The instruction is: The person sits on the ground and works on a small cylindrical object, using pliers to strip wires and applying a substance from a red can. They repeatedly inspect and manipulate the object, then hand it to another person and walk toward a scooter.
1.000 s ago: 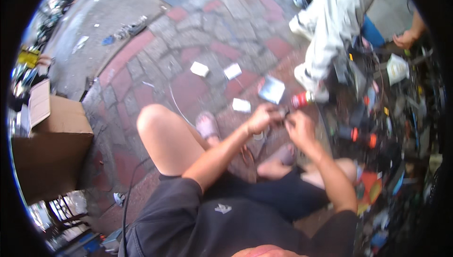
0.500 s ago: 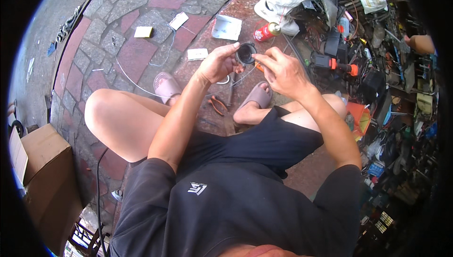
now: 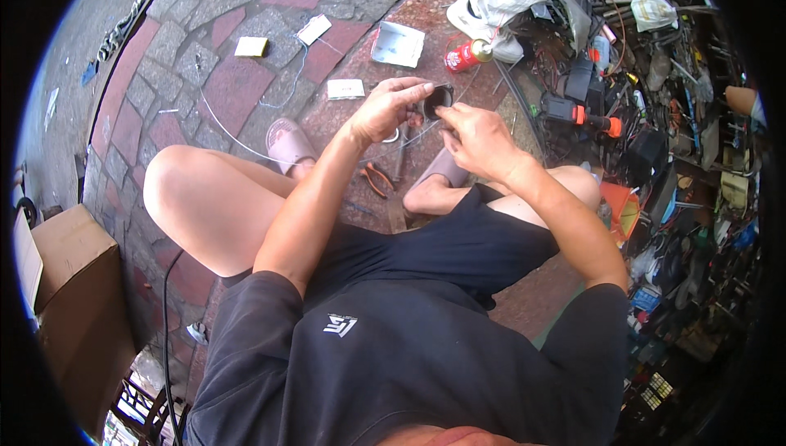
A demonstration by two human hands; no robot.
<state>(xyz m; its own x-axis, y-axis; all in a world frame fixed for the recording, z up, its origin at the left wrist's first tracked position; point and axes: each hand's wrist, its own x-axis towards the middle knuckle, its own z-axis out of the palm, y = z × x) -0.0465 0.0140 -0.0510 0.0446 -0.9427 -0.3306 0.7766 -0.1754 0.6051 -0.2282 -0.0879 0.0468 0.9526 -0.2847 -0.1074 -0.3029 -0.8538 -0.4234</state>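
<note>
Brown cardboard box (image 3: 70,298) sits far left, small white cartons (image 3: 399,43) lie on the paving, red can (image 3: 463,56) next to them.

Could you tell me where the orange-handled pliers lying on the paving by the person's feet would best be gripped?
Probably by the two orange handles of the pliers, closing the grip around both from above. They lie flat on the paving beside the hammer, handles spread and uncovered, below the left hand.

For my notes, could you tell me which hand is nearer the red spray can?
Right. The right hand sits just below the red spray can; the left hand is farther, down to its left.
</note>
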